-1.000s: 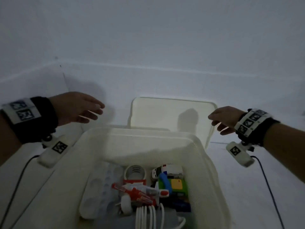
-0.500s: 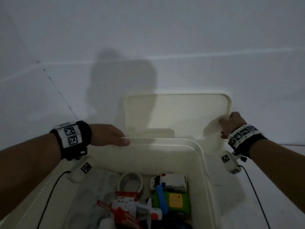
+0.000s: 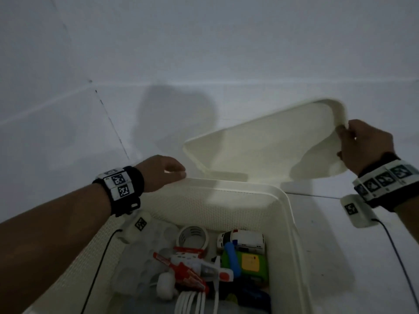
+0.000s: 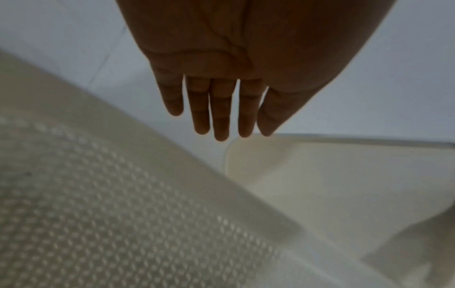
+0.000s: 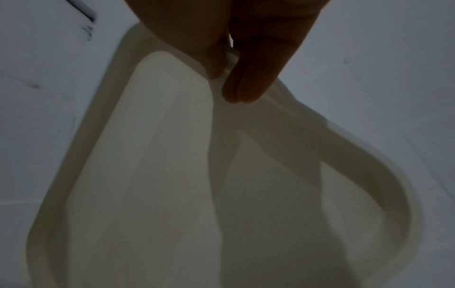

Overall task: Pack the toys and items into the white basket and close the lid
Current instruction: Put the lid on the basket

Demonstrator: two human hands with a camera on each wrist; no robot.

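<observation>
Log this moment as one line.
right hand: grips lid edge | left hand: open near basket rim | lid: off

Both bare forearms wear black wristbands (image 3: 133, 189) with white square-code tags, plus little white tagged camera pods (image 3: 358, 210) trailing thin black cables (image 3: 95, 275).

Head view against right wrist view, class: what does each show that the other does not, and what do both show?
Only the head view shows the white basket with its contents, such as a toy ambulance and a tape roll, plus the left hand at the rim. Only the right wrist view shows the thumb and fingers pinching the rim close up. Both show the right hand holding the tilted lid.
</observation>
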